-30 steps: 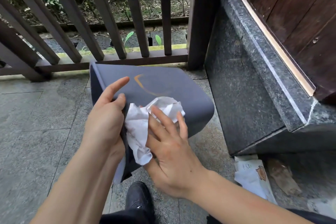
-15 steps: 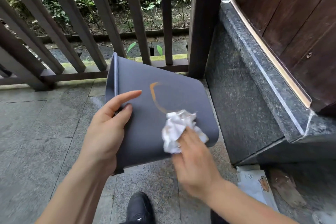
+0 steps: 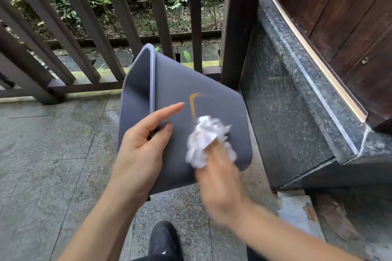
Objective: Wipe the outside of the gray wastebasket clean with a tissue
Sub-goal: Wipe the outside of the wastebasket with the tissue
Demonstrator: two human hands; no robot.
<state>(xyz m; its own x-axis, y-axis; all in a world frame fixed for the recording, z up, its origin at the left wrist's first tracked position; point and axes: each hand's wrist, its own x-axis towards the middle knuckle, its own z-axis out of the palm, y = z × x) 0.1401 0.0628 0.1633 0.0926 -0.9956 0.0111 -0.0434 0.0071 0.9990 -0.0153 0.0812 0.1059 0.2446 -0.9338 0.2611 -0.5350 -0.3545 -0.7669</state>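
Note:
The gray wastebasket (image 3: 220, 99) is tipped on its side above the floor, its open mouth facing left and its broad side turned up. An orange curved streak (image 3: 192, 104) marks that side. My left hand (image 3: 144, 150) grips the rim, thumb on the outer wall and forefinger stretched toward the streak. My right hand (image 3: 220, 182), blurred by motion, holds a crumpled white tissue (image 3: 206, 140) against the wall just below the streak.
A dark wooden railing (image 3: 101, 27) runs behind the basket, with a post (image 3: 239, 23) at its right. A granite step (image 3: 297, 99) and wooden door (image 3: 339, 17) rise on the right. A paper packet (image 3: 299, 214) lies on the tiled floor. My black shoe (image 3: 164, 239) is below.
The basket has been turned so its rim points up and away. My right hand bunched the tissue into a ball and rubs it up toward the orange streak.

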